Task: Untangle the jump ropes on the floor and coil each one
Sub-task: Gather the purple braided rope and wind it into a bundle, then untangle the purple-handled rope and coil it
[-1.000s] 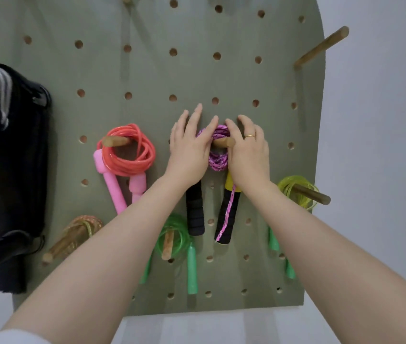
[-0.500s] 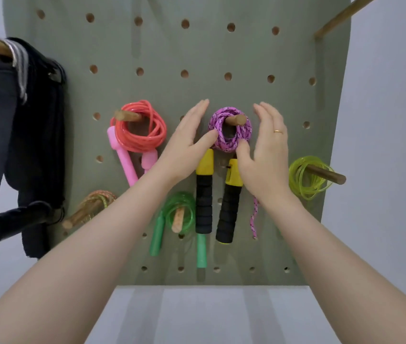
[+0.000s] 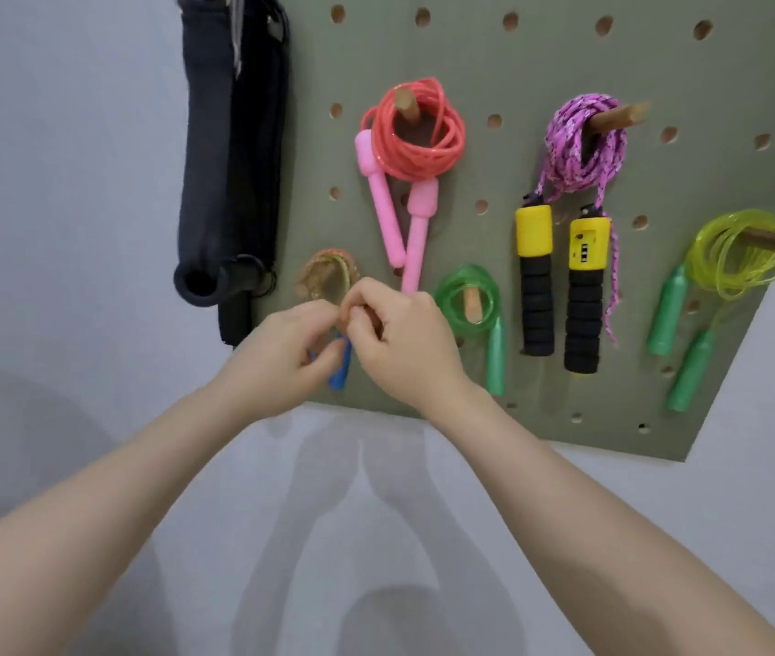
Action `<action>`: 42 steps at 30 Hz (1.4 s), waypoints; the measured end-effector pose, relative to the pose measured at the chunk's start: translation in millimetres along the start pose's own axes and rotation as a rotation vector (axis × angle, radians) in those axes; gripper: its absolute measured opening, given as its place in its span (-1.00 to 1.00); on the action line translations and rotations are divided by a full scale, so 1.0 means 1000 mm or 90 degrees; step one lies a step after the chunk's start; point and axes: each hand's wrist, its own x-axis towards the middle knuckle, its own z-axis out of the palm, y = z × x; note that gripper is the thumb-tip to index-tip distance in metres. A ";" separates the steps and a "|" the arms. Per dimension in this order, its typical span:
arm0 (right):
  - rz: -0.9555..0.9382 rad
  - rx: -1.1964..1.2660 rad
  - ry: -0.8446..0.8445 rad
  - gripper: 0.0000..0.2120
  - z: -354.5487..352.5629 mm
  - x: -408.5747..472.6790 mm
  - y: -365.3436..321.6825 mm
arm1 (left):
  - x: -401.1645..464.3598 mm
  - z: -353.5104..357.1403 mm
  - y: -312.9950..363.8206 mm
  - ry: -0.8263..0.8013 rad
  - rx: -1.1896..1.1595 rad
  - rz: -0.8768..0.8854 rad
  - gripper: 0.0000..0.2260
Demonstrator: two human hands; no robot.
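both hands at the lowest left coil on the pegboard

far left, a dark bag (image 3: pixel 231 149) hangs against the wall beside the green pegboard (image 3: pixel 541 54). next to it, low down, a tan glittery rope (image 3: pixel 326 277) is coiled on a peg, with a blue handle (image 3: pixel 340 366) showing below. the left hand (image 3: pixel 281 357) and the right hand (image 3: pixel 404 343) meet in front of this coil, fingers curled and fingertips pinched together; blur hides exactly what each one grips. above them a coral rope (image 3: pixel 416 130) with pink handles hangs looped on a wooden peg. further right a green rope (image 3: pixel 468 295) sits on a short peg, then a purple braided rope (image 3: pixel 582 139) with yellow and black handles, and at the far right a yellow-green rope (image 3: pixel 733 250) with green handles.
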 end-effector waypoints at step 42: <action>-0.852 0.196 -1.209 -0.79 0.419 -0.407 -0.680 | -0.844 -0.280 0.187 0.753 0.029 -1.467 -0.87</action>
